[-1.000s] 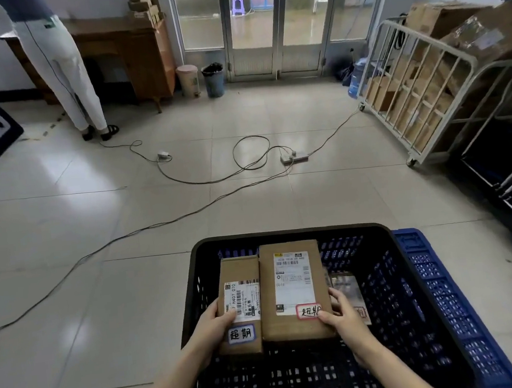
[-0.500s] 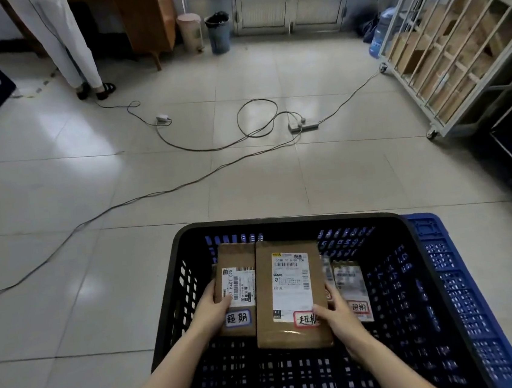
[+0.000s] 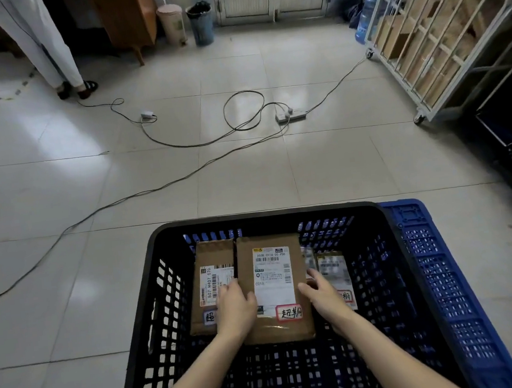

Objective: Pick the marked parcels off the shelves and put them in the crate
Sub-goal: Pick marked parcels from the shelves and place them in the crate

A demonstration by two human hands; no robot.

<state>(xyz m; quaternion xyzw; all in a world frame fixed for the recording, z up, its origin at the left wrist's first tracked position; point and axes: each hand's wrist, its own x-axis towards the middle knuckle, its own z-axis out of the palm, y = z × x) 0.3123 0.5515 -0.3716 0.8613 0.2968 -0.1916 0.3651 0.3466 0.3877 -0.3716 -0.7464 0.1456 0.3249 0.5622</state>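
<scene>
A black plastic crate (image 3: 150, 287) stands on the floor right in front of me. Three brown parcels lie in it side by side. The middle parcel (image 3: 278, 327) is the largest and bears a red-framed handwritten sticker. The left parcel (image 3: 206, 262) has a blue-framed sticker, partly covered. The right parcel (image 3: 331, 265) lies lower, half hidden. My left hand (image 3: 235, 309) rests flat across the seam between the left and middle parcels. My right hand (image 3: 322, 297) grips the middle parcel's right edge, thumb on top.
A blue crate (image 3: 429, 257) sits against the black one's right side. Cables and a power strip (image 3: 290, 116) cross the tiled floor ahead. A white wheeled rack (image 3: 429, 49) with cardboard boxes stands at the right. A person's legs (image 3: 54, 57) are at the far left beside a wooden desk.
The parcels have sunk lower into the crate. My left hand slid right, from the left parcel's side onto the seam beside the middle parcel. The view tilted further down.
</scene>
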